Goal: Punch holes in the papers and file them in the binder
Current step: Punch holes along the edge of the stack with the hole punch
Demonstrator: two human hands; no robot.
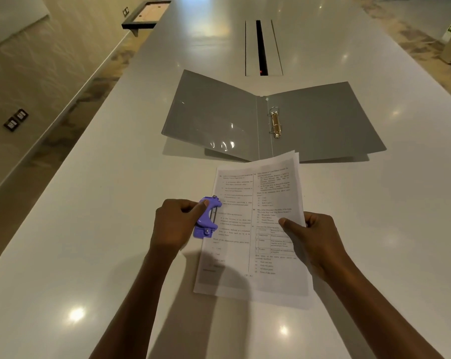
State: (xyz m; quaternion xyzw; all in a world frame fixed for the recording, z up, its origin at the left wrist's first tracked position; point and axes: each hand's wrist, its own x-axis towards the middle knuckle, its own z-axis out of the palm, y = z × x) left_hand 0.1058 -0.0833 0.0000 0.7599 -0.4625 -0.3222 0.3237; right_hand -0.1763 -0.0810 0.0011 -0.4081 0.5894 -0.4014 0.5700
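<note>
A thin stack of printed papers (255,229) lies in front of me on the white table. My left hand (174,225) grips a purple hole punch (206,218), whose slot sits over the papers' left edge. My right hand (313,237) pinches the papers' right edge, thumb on top. Beyond the papers, a grey ring binder (320,120) lies wide open and flat, its gold ring mechanism (276,123) shut along the spine. The top corner of the papers overlaps the binder's near edge.
A long cable slot (261,47) runs down the middle of the white table (102,203) behind the binder. A dark framed picture (146,15) sits at the table's far left corner. The table's left edge drops to a marble floor.
</note>
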